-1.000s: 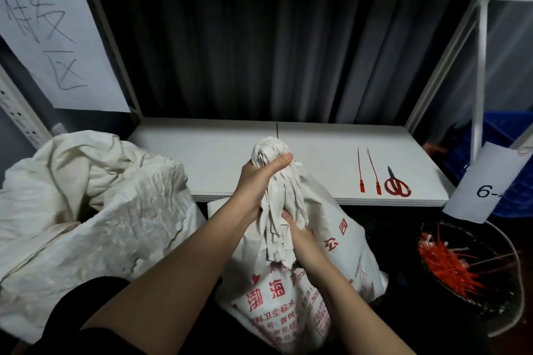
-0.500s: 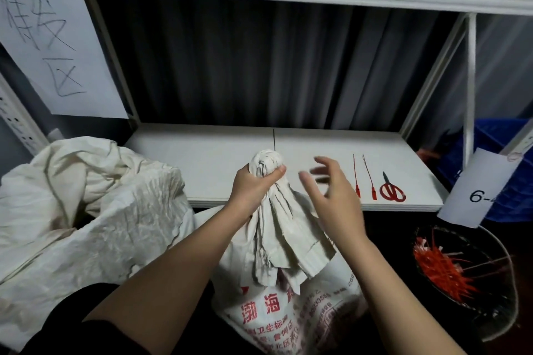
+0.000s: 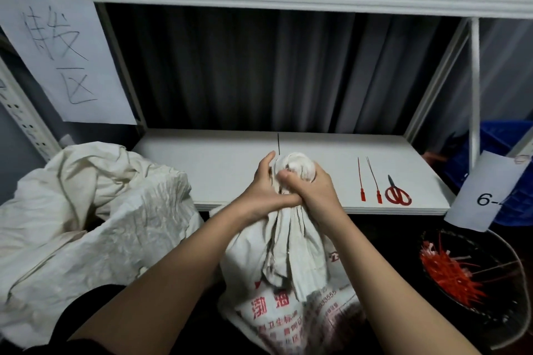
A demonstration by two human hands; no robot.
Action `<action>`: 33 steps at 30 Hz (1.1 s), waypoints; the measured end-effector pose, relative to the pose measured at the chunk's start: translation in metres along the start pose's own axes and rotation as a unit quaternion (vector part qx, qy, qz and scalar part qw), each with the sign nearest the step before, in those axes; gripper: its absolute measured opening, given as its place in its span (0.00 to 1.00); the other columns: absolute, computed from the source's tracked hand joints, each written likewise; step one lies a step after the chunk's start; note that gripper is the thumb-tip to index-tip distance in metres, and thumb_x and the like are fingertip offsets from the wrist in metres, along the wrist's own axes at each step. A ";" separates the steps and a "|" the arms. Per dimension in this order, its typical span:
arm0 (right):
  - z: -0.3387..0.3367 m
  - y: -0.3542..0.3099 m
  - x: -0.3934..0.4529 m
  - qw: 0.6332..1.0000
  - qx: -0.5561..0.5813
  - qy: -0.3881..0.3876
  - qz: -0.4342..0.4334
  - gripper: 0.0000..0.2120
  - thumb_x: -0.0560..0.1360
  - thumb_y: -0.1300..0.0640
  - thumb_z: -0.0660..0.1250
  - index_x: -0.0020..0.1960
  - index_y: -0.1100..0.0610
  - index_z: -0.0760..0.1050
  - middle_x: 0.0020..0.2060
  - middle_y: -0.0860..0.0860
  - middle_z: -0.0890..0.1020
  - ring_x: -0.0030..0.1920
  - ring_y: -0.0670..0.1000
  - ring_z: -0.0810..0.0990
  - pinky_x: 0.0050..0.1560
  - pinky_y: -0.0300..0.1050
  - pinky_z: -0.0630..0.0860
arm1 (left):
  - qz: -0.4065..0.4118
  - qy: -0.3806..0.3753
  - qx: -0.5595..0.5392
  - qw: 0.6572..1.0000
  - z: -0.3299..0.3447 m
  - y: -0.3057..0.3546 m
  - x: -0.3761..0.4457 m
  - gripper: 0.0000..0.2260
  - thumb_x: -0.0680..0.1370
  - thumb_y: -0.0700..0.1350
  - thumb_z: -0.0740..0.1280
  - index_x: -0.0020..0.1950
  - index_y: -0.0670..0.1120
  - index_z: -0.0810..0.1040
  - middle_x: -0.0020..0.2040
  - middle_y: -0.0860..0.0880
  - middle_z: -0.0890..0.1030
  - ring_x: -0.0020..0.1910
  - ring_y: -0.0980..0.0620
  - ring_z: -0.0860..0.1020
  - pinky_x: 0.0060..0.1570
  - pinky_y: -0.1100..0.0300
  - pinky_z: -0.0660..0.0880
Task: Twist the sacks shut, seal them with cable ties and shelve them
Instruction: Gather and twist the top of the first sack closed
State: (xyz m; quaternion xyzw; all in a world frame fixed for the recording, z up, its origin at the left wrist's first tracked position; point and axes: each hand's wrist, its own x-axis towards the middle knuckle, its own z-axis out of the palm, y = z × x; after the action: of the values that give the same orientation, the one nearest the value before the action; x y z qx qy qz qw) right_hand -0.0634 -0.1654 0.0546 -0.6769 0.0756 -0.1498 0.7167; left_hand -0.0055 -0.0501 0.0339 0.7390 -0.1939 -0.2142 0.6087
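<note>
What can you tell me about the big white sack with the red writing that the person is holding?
The sack looks like woven off-white cloth or plastic weave, crinkled, with red printed characters low on its front. It stands upright below the front edge of the white shelf. Its neck is gathered and twisted into a knob. The left hand and right hand both grip that neck. No tie shows on it.

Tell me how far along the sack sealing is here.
Early. Both hands, left and right, grip the twisted neck of the printed sack. No tie is on it; two red cable ties lie on the shelf, where no sack sits.
</note>
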 end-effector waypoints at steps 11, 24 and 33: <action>-0.008 -0.053 0.024 0.942 0.224 0.186 -0.169 0.05 0.75 0.64 0.60 0.42 0.57 0.71 0.28 0.52 0.81 0.34 0.50 0.82 0.46 0.46 0.77 | -0.056 -0.136 0.299 0.943 0.026 -0.049 -0.029 0.32 0.55 0.68 0.72 0.54 0.54 0.74 0.51 0.56 0.79 0.55 0.50 0.79 0.57 0.53 0.75; -0.029 0.013 0.018 0.984 -0.125 -0.094 0.088 0.33 0.68 0.43 0.71 0.69 0.50 0.65 0.61 0.51 0.75 0.58 0.46 0.77 0.58 0.39 0.73 | -0.013 0.078 0.044 0.996 0.020 -0.047 -0.010 0.14 0.71 0.39 0.73 0.54 0.52 0.78 0.49 0.52 0.83 0.50 0.55 0.80 0.52 0.63 0.74; -0.025 0.002 0.009 0.988 -0.023 -0.130 0.081 0.11 0.71 0.64 0.72 0.53 0.65 0.79 0.43 0.57 0.85 0.43 0.52 0.84 0.43 0.42 0.79 | 0.005 -0.037 0.081 0.996 0.010 -0.015 -0.005 0.10 0.68 0.39 0.66 0.48 0.49 0.77 0.39 0.53 0.80 0.39 0.57 0.78 0.41 0.64 0.74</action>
State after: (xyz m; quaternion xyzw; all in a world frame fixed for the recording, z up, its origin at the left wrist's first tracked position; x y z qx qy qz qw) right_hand -0.0624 -0.1919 0.0516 -0.6982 0.0398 -0.0004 0.7148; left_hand -0.0142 -0.0526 0.0179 0.7767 -0.2364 -0.2216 0.5401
